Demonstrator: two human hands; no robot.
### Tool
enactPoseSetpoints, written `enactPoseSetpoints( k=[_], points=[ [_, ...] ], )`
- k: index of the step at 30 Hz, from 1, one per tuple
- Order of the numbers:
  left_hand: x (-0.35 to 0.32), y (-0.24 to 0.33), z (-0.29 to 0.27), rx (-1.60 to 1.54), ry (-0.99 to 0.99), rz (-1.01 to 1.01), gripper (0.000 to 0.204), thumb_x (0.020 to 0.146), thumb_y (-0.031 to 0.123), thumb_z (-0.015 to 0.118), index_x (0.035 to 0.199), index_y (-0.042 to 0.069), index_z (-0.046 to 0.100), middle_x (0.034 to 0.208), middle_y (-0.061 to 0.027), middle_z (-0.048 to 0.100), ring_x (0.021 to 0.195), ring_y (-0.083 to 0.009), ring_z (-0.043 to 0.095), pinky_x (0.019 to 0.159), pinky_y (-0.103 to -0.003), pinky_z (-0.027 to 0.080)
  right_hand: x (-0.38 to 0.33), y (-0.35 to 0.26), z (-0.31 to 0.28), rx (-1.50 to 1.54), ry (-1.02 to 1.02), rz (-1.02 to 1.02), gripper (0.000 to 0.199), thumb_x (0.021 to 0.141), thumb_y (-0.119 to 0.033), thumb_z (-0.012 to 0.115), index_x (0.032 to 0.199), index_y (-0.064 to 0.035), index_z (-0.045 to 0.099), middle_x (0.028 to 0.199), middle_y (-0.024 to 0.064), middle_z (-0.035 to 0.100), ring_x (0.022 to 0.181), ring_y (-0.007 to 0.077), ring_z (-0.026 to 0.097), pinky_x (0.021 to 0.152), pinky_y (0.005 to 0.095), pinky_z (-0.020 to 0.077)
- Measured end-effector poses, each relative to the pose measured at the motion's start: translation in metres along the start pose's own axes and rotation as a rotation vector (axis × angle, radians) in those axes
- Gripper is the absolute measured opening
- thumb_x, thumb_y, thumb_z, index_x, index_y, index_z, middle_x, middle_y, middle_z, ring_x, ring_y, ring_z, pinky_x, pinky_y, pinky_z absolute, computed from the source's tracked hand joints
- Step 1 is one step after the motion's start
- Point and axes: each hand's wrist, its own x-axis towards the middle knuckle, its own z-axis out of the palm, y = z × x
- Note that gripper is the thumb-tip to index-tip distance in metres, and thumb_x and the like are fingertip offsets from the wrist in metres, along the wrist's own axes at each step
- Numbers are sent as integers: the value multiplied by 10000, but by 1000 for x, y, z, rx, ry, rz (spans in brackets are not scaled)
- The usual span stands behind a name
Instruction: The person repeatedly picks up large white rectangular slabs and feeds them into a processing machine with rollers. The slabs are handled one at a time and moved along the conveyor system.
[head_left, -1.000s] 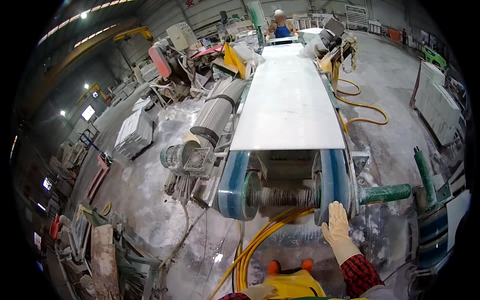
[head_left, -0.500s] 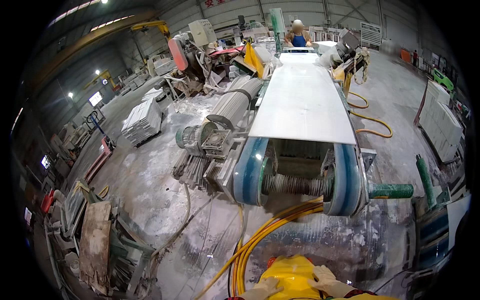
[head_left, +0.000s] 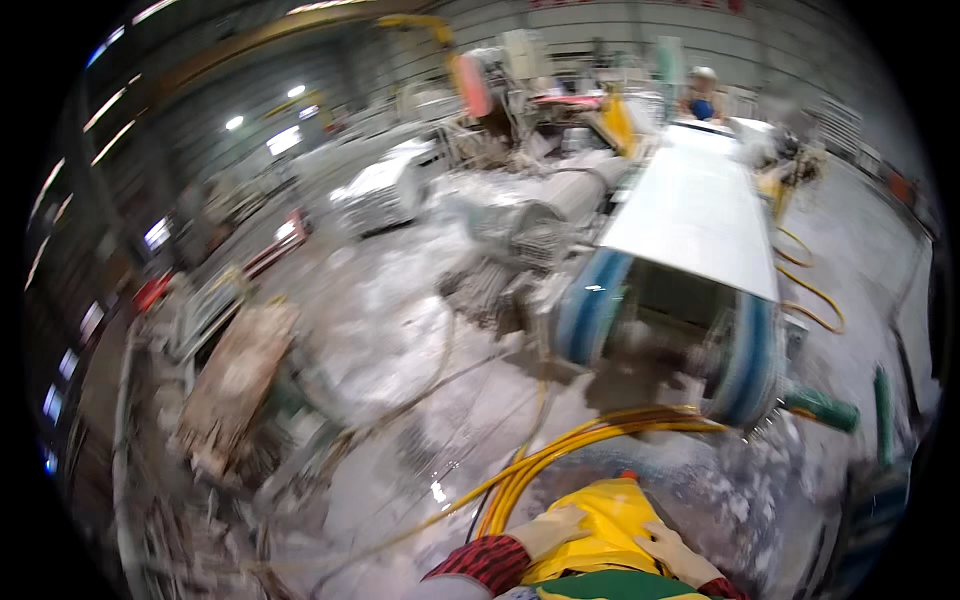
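Both gloved hands, left hand (head_left: 560, 528) and right hand (head_left: 675, 552), lie flat with fingers spread, gripping nothing, on the crumpled yellow waterproof apron (head_left: 608, 530) low at the person's front, and smoothing it evenly seems the best approach.

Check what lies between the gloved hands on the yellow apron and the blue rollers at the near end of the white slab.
In the head view, a bundle of yellow hoses crosses the wet grey floor between both hands, left hand and right hand, and the blue rollers.
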Motion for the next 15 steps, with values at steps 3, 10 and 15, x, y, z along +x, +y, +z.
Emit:
enactPoseSetpoints(
  k=[3,10,15],
  points=[
    [-27,31,-15,20,111,-137,385,1051,286,497,1422,316,597,1445,-133,505,1363,-389,471,1063,-531,472,11,-10,-8,567,-1,482,515,947,-290,736,1396,-62,630,1433,212,598,1336,345,573,1105,399,474],
    [-27,3,-15,505,-34,249,487,1034,160,478,1457,382,575,1484,-122,484,1413,-396,438,1152,-477,414,46,-14,-3,831,-321,1188,615,972,-306,749,1474,-1,566,1529,174,556,1367,287,562,1106,363,468],
    [-14,8,-21,557,-111,224,507,1038,164,468,1473,408,556,1589,-138,401,1476,-386,389,1199,-455,371,51,-23,-15,912,-255,1235,637,958,-286,759,1481,14,553,1523,189,556,1357,284,563,1077,363,473]
  ],
)
